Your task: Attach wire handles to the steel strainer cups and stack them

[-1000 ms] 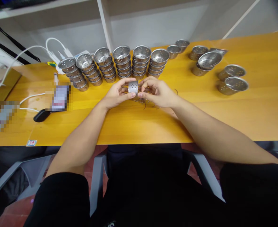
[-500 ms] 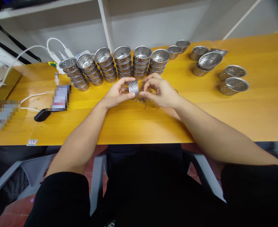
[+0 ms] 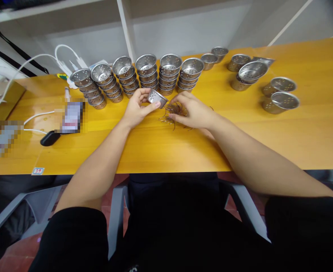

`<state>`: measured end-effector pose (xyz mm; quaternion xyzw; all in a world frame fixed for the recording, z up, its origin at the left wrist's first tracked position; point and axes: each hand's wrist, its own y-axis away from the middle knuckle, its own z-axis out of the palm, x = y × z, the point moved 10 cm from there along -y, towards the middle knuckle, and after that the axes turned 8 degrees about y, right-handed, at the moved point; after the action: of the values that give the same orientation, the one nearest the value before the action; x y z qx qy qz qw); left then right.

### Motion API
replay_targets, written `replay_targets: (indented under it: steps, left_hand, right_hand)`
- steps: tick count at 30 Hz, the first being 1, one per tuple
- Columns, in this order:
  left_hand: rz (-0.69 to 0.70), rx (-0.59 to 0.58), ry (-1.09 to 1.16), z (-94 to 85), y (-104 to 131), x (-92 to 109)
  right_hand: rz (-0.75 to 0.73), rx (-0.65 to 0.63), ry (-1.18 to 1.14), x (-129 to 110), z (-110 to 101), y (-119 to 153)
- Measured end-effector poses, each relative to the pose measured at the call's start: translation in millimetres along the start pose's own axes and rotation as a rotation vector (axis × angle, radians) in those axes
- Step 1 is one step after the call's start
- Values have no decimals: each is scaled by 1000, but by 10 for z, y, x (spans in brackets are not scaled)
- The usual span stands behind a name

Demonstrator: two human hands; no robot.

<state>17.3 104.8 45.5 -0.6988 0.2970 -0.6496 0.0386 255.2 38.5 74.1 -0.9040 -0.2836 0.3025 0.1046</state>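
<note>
Between its thumb and fingers my left hand (image 3: 138, 108) holds a small perforated metal cup (image 3: 157, 98), tilted with its rim toward the right. My right hand (image 3: 194, 110) is just right of the cup, its thumb and fingers apart over a tangled heap of thin dark wire pieces (image 3: 175, 112) on the table. Nothing shows between the right fingertips. Behind both hands stand several stacks of perforated metal cups (image 3: 170, 65) in a row.
Loose perforated cups (image 3: 253, 71) stand at the back right of the yellow table (image 3: 155, 155). A phone (image 3: 72, 116), a black object (image 3: 50, 138) and white cables lie on the left. A white shelf wall (image 3: 183, 30) rises behind the stacks.
The cup in my left hand has tipped, its rim now facing up and right. My right hand's fingers have spread apart, and the wire heap shows more fully.
</note>
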Motion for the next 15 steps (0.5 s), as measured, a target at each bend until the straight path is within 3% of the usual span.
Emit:
replay_targets:
  steps: [5,10,12,15]
  left_hand:
    - [31,-73,-22,240,87,107]
    - [46,-164,-81,421,146,179]
    - [37,-178,-101,417,152,187]
    - [-5,-178,-107,373,163,190]
  right_hand:
    - [62,70,-354,-89,-9,-29]
    - [88,56,-391,-55,42,-38]
    - [78,85,-343,36,-105,-51]
    - [77,220,-193,243,-624,-131]
